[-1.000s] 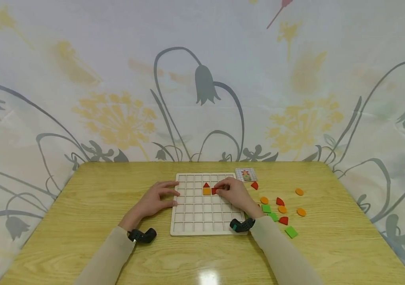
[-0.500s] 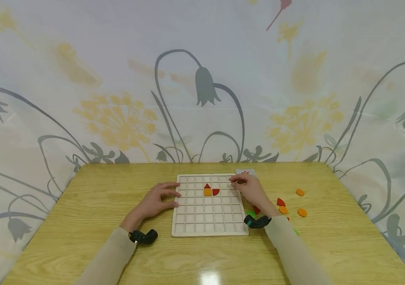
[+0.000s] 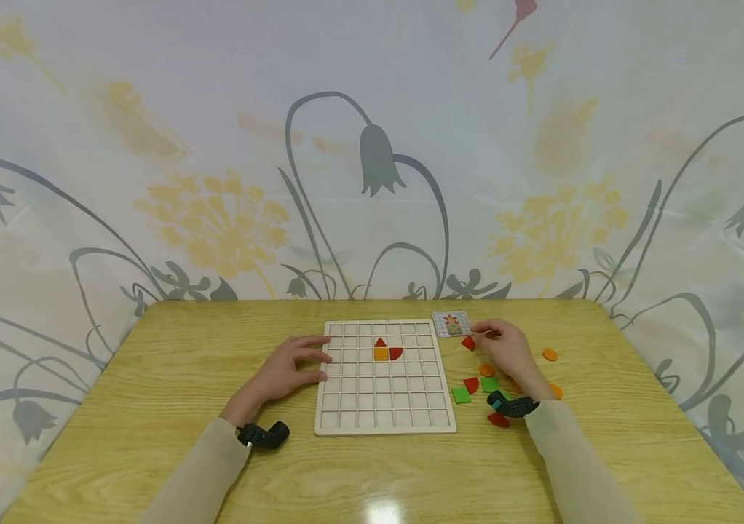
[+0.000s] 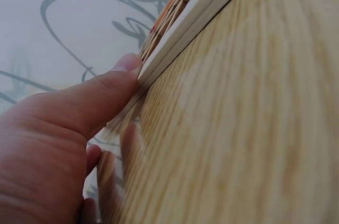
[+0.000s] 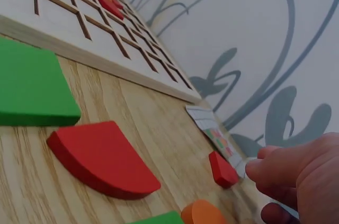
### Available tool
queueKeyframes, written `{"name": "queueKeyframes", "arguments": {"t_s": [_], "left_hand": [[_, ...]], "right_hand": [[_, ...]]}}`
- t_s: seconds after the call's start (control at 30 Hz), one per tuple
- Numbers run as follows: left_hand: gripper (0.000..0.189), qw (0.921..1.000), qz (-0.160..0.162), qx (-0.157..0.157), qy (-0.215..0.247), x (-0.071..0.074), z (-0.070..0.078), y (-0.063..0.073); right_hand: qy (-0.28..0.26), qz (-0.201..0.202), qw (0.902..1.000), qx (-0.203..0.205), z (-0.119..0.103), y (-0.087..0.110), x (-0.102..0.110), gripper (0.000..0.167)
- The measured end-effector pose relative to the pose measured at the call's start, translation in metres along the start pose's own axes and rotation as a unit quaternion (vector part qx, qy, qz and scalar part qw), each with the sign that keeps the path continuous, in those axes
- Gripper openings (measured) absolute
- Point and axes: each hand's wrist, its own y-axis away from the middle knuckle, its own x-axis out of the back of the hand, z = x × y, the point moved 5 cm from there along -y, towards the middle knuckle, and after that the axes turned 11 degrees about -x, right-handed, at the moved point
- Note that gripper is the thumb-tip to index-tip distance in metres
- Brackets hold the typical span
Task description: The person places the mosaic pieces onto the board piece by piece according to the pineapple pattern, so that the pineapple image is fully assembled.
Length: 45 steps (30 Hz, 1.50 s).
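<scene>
One red piece [image 5: 224, 172] beside right fingers [image 5: 267, 172] lies beyond the board's edge [image 5: 106, 65].

We are wearing a pale beige left sleeve [image 3: 194, 473], matching right sleeve [image 3: 576, 458] | sporting a curved black left wrist camera [image 3: 264, 435] | sporting a black right wrist camera [image 3: 513, 405], showing a teal patch [image 3: 496, 404]

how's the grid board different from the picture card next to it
The board is larger than the picture card. The board is thick, while the card is thin and shows a coloured figure. The left hand rests at the board's edge; the right hand is beside the card. Both are gridded and lie on the table.
</scene>
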Motion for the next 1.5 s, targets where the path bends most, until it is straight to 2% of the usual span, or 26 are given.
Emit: {"name": "queueKeyframes", "arguments": {"t_s": [0.23,0.53,0.7,1.03,1.27,1.4,1.5], "left_hand": [[0.026,1.0000,0.001,-0.002,-0.001,0.001,0.002,-0.001],[0.026,1.0000,-0.001,-0.005,-0.003,0.003,0.000,-0.001],[0.027,1.0000,-0.004,-0.005,-0.003,0.003,0.001,-0.001],[0.026,1.0000,0.003,-0.004,-0.001,0.004,0.002,0.002],[0.026,1.0000,0.003,-0.005,0.001,0.002,0.001,0.001],[0.026,1.0000,0.002,-0.003,0.009,0.001,0.001,0.000],[0.026,1.0000,0.003,-0.005,0.008,0.001,0.001,0.000]], "right_hand": [[0.011,-0.037,0.9990,-0.023,0.011,-0.004,0.000,0.027],[0.035,-0.035,0.9986,-0.018,0.011,-0.004,-0.007,0.027],[0.021,-0.044,0.9985,-0.026,0.012,-0.003,-0.008,0.029],[0.018,-0.066,0.9975,-0.015,0.011,-0.005,-0.008,0.026],[-0.017,-0.085,0.9962,-0.012,0.011,-0.004,0.003,0.021],[0.017,-0.085,0.9962,-0.003,0.006,-0.001,0.009,0.019],[0.040,-0.101,0.9939,0.018,-0.001,0.002,0.007,0.023]]}}
